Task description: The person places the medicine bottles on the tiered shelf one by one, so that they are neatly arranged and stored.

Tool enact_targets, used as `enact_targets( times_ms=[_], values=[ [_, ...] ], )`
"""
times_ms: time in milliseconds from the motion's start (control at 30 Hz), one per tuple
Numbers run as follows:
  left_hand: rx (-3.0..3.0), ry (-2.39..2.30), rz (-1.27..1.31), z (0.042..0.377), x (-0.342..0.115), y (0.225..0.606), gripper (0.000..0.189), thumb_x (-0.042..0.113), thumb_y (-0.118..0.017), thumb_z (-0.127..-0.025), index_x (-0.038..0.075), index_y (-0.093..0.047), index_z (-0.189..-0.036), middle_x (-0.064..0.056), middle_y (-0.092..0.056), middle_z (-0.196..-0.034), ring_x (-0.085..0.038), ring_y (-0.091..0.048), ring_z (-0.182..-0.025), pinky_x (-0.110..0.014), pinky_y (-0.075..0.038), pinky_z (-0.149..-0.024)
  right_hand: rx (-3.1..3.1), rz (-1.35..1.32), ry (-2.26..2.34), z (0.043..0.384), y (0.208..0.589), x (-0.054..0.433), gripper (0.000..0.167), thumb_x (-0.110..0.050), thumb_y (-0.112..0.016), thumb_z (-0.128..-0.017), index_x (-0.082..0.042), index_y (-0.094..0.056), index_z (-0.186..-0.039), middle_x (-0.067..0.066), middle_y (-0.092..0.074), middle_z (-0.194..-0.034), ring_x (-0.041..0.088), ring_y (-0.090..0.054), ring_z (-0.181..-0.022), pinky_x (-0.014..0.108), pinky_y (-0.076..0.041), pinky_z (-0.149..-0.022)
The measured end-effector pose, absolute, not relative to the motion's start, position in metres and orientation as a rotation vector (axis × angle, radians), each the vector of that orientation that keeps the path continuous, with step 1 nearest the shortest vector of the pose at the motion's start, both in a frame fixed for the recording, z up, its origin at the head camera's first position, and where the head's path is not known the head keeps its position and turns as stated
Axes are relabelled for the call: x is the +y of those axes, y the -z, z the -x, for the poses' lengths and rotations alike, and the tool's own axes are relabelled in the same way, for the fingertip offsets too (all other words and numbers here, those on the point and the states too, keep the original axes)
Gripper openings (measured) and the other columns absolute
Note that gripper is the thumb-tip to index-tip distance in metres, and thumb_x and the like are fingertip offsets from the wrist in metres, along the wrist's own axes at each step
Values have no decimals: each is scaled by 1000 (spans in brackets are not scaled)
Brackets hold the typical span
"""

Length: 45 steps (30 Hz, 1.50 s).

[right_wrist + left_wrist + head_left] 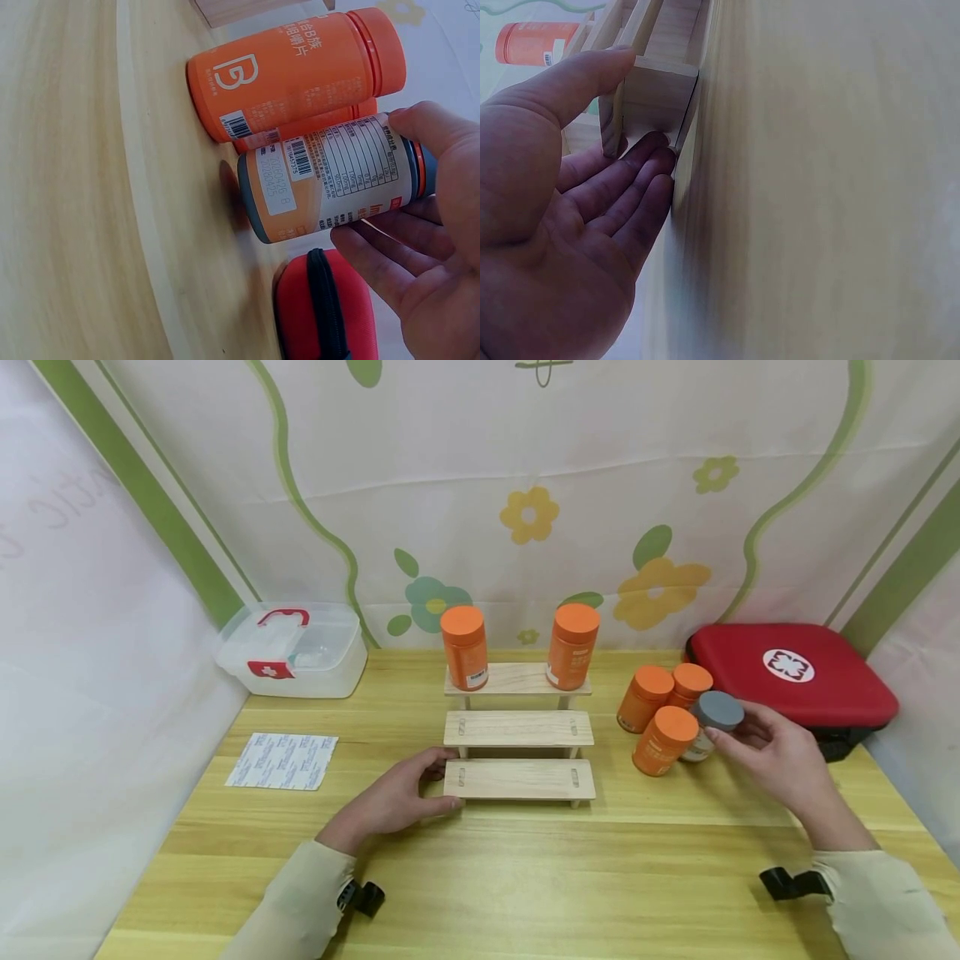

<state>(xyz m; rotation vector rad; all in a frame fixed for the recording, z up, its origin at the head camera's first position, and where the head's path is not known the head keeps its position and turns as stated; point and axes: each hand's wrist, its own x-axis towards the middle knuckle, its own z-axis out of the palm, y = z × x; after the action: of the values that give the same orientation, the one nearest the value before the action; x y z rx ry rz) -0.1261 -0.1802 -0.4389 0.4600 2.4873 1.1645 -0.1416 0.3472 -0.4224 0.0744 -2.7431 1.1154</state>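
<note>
My left hand point(401, 793) holds the left end of a three-tier wooden display stand point(519, 779), thumb at the front edge of the lowest step and fingers behind it. With thumb and fingers, my right hand point(776, 760) grips a grey-lidded supplement bottle point(330, 176) near its lid. A shadow shows under the bottle's base, which is slightly off the table. Right beside it stand three orange bottles point(664, 742), close together. Two more orange bottles, one on the left point(465, 647) and one on the right point(573, 647), stand upright on the top tier.
A red first-aid case point(825, 677) lies just behind my right hand. At the back left sits a clear plastic medicine box point(322, 668) with a red handle. A white printed sachet sheet point(283, 762) lies left of the stand. A patterned curtain point(450, 468) closes off the back.
</note>
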Motion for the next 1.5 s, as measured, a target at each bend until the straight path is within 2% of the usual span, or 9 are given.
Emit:
enact_targets(
  times_ms=[267, 367, 467, 533, 633, 1067, 1500],
  values=[
    [2487, -1164, -451, 127, -180, 440, 65, 41, -84, -96, 17, -57, -149, -2, -67, -137, -22, -62, -129, -51, -49, -117, -2745, -21, -1080, 135, 412, 349, 66, -31, -83, -98, 5, -58, -147, 33, -65, -134, -34, -47, -90, -4, -47, -72],
    [2485, -1164, -443, 127, -181, 441, 65, 41, -84, -96, 17, -57, -150, -2, -67, -138, -22, -62, -130, -51, -49, -117, -2728, -21, -1063, 133, 409, 351, 63, -30, -83, -98, 4, -59, -145, 24, -68, -129, -35, -48, -89, -3, -48, -71],
    [2483, -1164, -444, 127, -181, 441, 65, 41, -84, -96, 17, -57, -150, -2, -67, -138, -23, -61, -130, -51, -49, -117, -2706, -17, -1061, 130, 407, 353, 63, -30, -84, -96, 3, -61, -145, -7, -69, -117, -34, -49, -89, -3, -48, -71],
    [2483, -1165, -445, 127, -181, 441, 66, 41, -84, -96, 16, -56, -150, -2, -67, -138, -23, -61, -130, -51, -49, -117, -2682, -15, -1064, 129, 406, 354, 63, -29, -85, -96, 3, -61, -144, -30, -61, -110, -35, -50, -88, -4, -47, -72],
    [2480, -1170, -441, 127, -181, 441, 66, 41, -84, -96, 16, -56, -150, -2, -67, -138, -23, -61, -130, -51, -49, -117, -2627, -30, -1080, 126, 403, 354, 61, -25, -87, -94, 4, -62, -143, -47, -50, -104, -35, -52, -89, -4, -47, -74],
    [2482, -1165, -433, 127, -180, 440, 65, 42, -84, -96, 18, -56, -150, -2, -67, -139, -23, -61, -131, -52, -49, -118, -2422, -76, -1112, 118, 388, 351, 52, -5, -87, -89, 6, -66, -136, -44, -60, -106, -30, -59, -93, -3, -46, -84],
    [2486, -1164, -429, 126, -180, 441, 66, 41, -84, -96, 18, -56, -150, -3, -67, -140, -24, -61, -132, -53, -48, -119, -2340, -74, -1061, 111, 373, 344, 54, 0, -83, -91, 9, -64, -141, -41, -57, -113, -27, -56, -100, -5, -42, -88]
  ],
)
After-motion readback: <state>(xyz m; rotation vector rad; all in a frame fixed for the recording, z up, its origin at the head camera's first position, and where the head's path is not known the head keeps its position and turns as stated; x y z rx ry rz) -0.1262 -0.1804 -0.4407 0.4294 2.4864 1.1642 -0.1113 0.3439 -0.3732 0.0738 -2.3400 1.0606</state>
